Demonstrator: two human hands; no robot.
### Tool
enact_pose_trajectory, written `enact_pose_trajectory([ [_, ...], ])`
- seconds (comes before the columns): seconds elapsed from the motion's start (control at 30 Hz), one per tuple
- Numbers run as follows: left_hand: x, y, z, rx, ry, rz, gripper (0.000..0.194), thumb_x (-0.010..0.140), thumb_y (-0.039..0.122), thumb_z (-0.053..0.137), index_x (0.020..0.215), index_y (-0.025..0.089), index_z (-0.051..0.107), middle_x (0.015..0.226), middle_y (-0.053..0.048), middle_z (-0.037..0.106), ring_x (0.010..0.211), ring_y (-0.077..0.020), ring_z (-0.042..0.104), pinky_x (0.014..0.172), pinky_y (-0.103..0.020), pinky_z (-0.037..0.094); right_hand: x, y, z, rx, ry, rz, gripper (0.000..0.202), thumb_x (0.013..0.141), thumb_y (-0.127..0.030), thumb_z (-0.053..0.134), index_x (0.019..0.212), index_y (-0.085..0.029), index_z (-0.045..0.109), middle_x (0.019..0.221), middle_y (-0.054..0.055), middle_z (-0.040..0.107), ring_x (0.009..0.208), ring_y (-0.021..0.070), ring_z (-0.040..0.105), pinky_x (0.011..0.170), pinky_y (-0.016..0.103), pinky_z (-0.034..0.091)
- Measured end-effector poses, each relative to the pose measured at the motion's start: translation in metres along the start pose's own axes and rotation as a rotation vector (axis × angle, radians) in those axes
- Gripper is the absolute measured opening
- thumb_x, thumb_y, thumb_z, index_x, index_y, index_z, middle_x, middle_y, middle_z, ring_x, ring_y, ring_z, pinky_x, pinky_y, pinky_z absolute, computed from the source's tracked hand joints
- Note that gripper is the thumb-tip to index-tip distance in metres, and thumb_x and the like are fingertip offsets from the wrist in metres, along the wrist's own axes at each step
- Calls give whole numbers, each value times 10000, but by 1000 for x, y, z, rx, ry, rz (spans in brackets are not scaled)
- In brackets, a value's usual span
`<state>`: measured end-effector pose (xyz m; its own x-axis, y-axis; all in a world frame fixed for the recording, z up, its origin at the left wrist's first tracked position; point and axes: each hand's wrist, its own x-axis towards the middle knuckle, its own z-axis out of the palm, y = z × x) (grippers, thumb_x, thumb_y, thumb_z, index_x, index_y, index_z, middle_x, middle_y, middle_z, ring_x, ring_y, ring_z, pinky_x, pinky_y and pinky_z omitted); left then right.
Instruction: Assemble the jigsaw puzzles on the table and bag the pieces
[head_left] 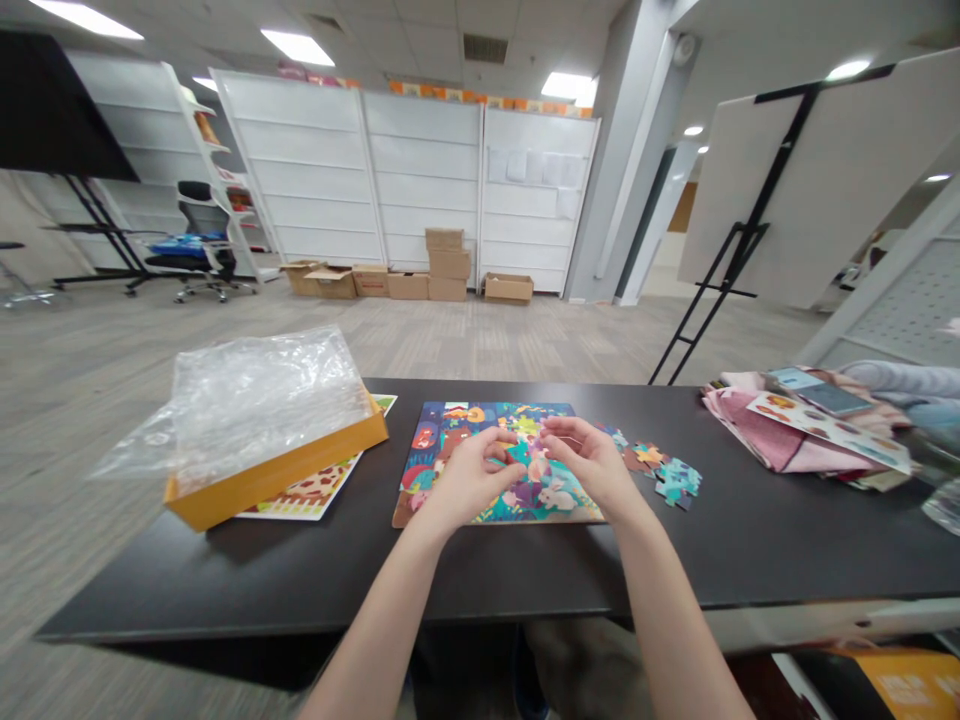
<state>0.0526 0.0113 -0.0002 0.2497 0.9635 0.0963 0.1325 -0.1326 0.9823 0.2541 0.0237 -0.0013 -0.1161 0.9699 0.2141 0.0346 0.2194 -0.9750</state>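
Note:
A colourful jigsaw puzzle with animal pictures (556, 496) lies flat on the black table (525, 570), partly covered by both hands. My left hand (474, 478) is over its middle, thumb and fingers curved towards each other around a small teal piece (517, 453). Just to the right, my right hand (589, 457) hovers over the puzzle with thumb and fingertips close together; whatever may be between them is too small to make out. Loose puzzle pieces (678, 482) lie beside the puzzle's right edge, near my right wrist.
An orange-edged box (292, 462) with clear plastic wrap (262, 390) rests on printed sheets at the left. Pink cloths (780, 440), a phone (832, 397) and a printed card (829, 430) lie at the right. Cardboard boxes (448, 265) stand by the far shelves.

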Motion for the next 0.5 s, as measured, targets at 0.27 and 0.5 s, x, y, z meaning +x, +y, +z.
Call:
enact_pose_trajectory([
  [0.27, -3, 3, 7, -116, 13, -32, 338, 820, 300, 698, 1118, 190, 581, 814, -7, 700, 667, -176, 737, 641, -286, 599, -8, 1, -5, 36, -186, 51, 453, 740, -441, 831, 1093, -222, 650, 837, 2, 705, 733, 151, 678, 717, 301, 561],
  [0.5, 2, 0, 8, -47, 53, -98, 154, 861, 230, 679, 987, 151, 639, 748, -66, 768, 730, -221, 772, 663, -281, 592, -3, 2, -9, 6, -24, 40, 444, 715, -506, 827, 1003, -213, 660, 774, -1, 697, 700, 161, 663, 652, 292, 541],
])
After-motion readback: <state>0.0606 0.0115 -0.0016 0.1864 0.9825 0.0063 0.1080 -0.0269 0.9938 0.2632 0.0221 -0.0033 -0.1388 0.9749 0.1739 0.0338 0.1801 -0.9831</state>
